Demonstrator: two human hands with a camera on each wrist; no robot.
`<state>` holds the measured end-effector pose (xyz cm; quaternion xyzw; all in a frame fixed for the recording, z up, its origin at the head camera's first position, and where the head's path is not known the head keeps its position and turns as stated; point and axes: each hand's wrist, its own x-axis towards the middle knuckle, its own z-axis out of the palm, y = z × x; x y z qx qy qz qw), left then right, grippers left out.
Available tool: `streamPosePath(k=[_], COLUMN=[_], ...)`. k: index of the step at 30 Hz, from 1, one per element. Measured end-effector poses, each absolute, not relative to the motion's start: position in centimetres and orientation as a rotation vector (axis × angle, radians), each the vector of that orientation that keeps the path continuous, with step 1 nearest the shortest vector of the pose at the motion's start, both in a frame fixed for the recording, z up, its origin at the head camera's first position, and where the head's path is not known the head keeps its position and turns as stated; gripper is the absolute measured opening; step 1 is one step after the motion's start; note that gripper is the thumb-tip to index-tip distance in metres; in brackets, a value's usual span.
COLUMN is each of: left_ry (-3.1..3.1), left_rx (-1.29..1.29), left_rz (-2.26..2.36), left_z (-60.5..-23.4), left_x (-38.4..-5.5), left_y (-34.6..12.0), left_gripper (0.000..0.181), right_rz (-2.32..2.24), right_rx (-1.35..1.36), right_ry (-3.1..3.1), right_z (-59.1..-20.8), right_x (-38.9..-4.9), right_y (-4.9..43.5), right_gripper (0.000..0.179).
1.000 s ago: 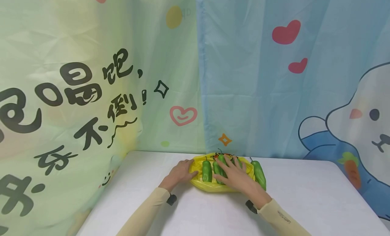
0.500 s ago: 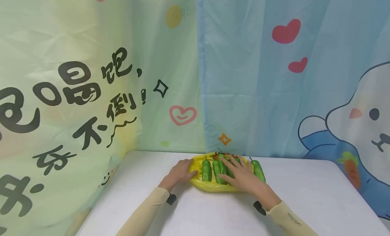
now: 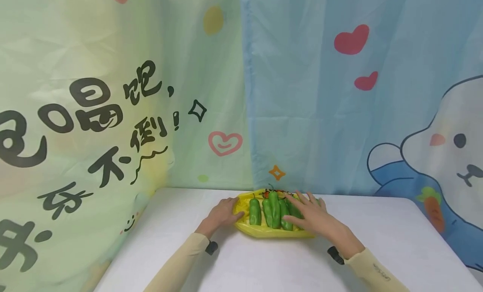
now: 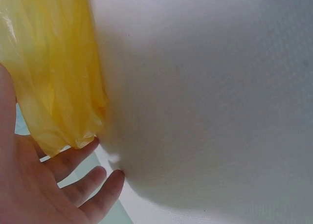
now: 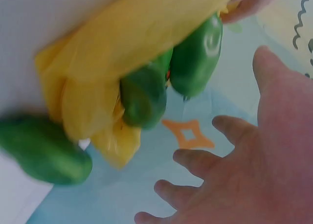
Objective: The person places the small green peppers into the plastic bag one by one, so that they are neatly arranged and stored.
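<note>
A yellow plastic bag [image 3: 264, 232] lies spread near the table's far edge. Several green peppers [image 3: 276, 210] lie in its opening, side by side. My left hand [image 3: 223, 213] is at the bag's left end, the thumb on the near side and the other fingers spread along the edge, fairly straight. In the left wrist view an index fingertip meets the yellow plastic [image 4: 63, 72]. Fingers spread, my right hand [image 3: 312, 215] hovers over the bag's right end and holds nothing. One more pepper [image 5: 46, 148] lies just outside that end, mostly hidden by this hand in the head view.
The white table [image 3: 260, 267] ends right behind the bag, where printed curtains [image 3: 286, 95] hang. A second curtain [image 3: 94, 158] with black lettering runs along the left side. Both wrists wear small black devices [image 3: 336, 255].
My right hand has moved to the right, off the middle peppers toward the pepper outside the bag. More peppers in the bag now show. The left hand has stayed in place.
</note>
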<state>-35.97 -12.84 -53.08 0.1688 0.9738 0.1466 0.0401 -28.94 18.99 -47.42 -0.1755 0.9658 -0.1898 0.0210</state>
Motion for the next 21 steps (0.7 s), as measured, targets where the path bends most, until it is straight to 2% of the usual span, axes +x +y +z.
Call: streamPosePath(k=[15,21], left_ry=[2.977,2.983], left_rx=[0.495,0.485], left_rz=[0.463,0.434], left_z=[-52.8,-52.8], left_x=[-35.7,-35.7], left_y=[-12.8,-12.9], left_gripper=[0.066,0.066], right_rz=[-0.508,-0.491], right_rx=[-0.514,-0.518], right_ry=[2.962,2.936], right_z=[-46.5,-46.7], right_x=[-29.0,-29.1], right_y=[23.5,24.5], right_gripper=[0.096,0.095])
